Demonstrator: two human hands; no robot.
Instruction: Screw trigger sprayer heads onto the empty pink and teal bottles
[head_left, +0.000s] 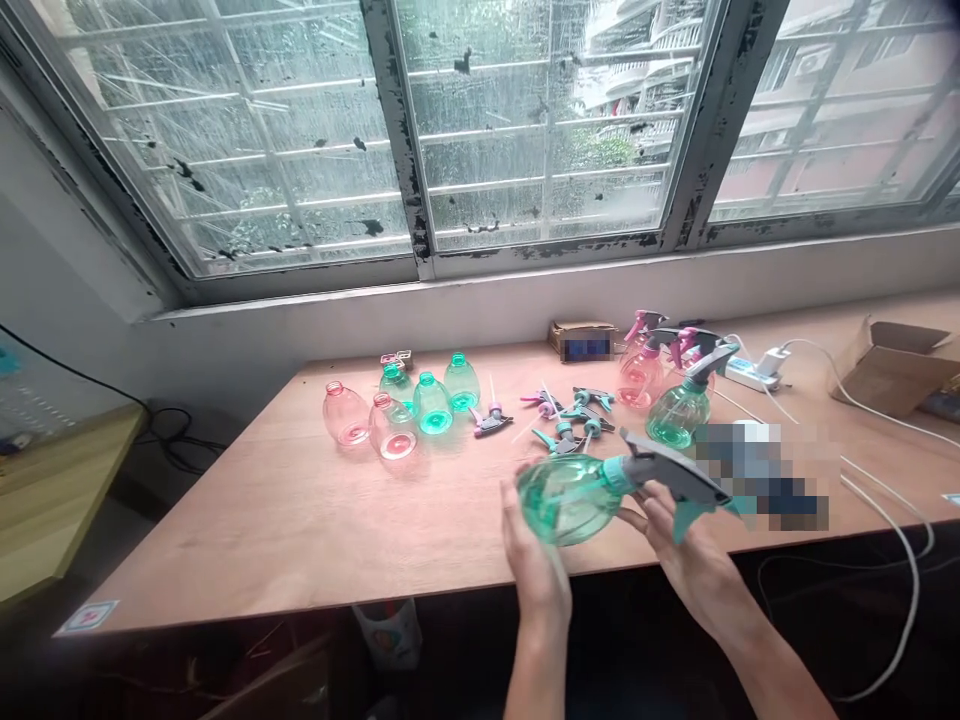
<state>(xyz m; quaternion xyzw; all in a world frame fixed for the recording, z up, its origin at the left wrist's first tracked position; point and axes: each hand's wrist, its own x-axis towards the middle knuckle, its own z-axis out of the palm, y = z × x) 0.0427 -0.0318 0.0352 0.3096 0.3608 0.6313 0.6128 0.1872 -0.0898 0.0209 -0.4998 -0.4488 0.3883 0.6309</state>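
Observation:
A green spray bottle (pixel 571 498) is held tilted on its side above the table's front edge, its grey and teal trigger head (pixel 679 472) pointing right. My left hand (pixel 534 555) wraps around the bottle's base. Just under the neck, my right hand (pixel 675 530) has its fingers curled at the trigger head, which partly covers them. Behind my hands lie several loose trigger heads (pixel 592 428) in teal and pink with grey. An assembled green spray bottle (pixel 679 412) stands beyond my right hand, with pink spray bottles (pixel 639 375) behind it.
Open-necked pink bottles (pixel 393 430) and green bottles (pixel 433 405) stand at the back left of the wooden table (pixel 300 540). A small cardboard box (pixel 581 330) sits by the wall. At right are a power strip (pixel 750 373), white cables (pixel 896 520) and an open carton (pixel 892 365).

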